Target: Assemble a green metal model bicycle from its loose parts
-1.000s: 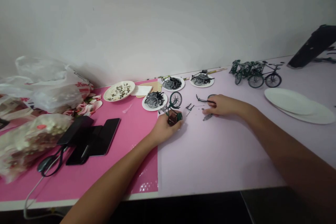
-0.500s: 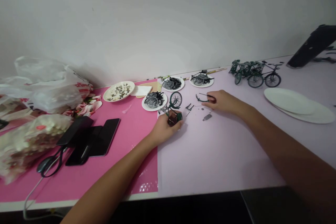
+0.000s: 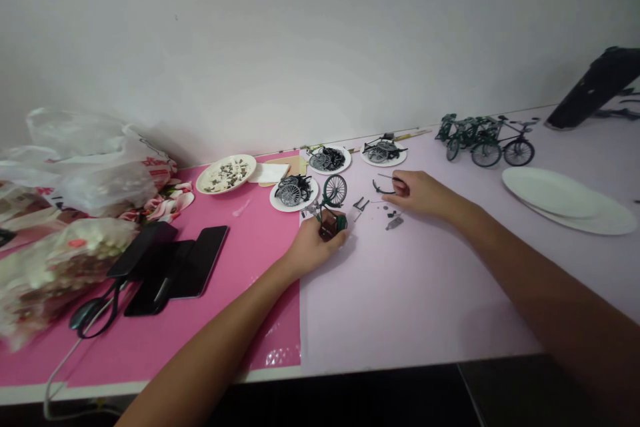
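Observation:
My left hand [image 3: 320, 240] is closed around a partly built model bicycle [image 3: 334, 192]. Its spoked wheel sticks up above my fingers, and the palm hides part of the frame. To the right, my right hand [image 3: 411, 192] pinches a thin, dark curved part [image 3: 381, 188] that looks like a mudguard. A slim straight piece also shows at the fingertips. Between the hands lie a dark forked part [image 3: 360, 205], a grey flat piece [image 3: 395, 223] and small dark green bits [image 3: 391, 214].
White plates of bicycle parts [image 3: 294, 207] stand behind my left hand, beside a plate of small pieces [image 3: 227, 189]. Assembled model bicycles [image 3: 487, 140] and stacked white plates [image 3: 607, 223] are on the right. Phones [image 3: 200, 260] and plastic bags [image 3: 105, 167] lie left.
My right hand has shifted slightly up with the curved part. Small dark green bits now show on the table below it. My left hand holds the bicycle in the same place.

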Tool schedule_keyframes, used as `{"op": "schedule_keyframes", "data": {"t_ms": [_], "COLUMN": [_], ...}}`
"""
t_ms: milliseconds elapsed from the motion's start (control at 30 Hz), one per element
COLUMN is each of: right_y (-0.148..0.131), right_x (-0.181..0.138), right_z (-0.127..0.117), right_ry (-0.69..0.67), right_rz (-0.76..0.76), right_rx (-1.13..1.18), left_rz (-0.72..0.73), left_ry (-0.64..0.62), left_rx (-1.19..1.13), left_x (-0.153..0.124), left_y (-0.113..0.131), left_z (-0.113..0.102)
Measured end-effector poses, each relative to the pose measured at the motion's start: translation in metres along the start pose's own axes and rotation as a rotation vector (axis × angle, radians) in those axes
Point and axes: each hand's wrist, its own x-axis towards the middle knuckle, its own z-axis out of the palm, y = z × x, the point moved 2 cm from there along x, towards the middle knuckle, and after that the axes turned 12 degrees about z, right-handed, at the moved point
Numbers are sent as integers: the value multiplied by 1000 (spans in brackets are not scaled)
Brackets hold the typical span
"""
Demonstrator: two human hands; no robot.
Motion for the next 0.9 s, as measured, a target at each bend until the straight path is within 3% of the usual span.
{"op": "schedule_keyframes", "data": {"t_ms": [100, 267, 367, 500, 667, 900], "right_y": [0, -4, -7, -6, -9, -12], "right_x": [2, -2, -5, -6, -7, -10], "right_z": [0, -1, -1, 1, 2, 2], "right_ry": [3, -150, -162, -112, -243, -275], "right_rz": [-17, 68, 66, 58, 28, -11], "right_rx": [73, 178, 204, 103, 35, 27], "left_rz": [4, -2, -11, -10, -18, -9], "left_ry": [0, -3, 1, -1, 4, 1], "left_rx": [0, -10, -7, -7, -3, 3], "left_x": [0, 0, 0, 0, 1, 0], "left_y": [1, 1, 1, 1, 4, 3], "left_z": [0, 0, 0, 0, 0, 0]}}
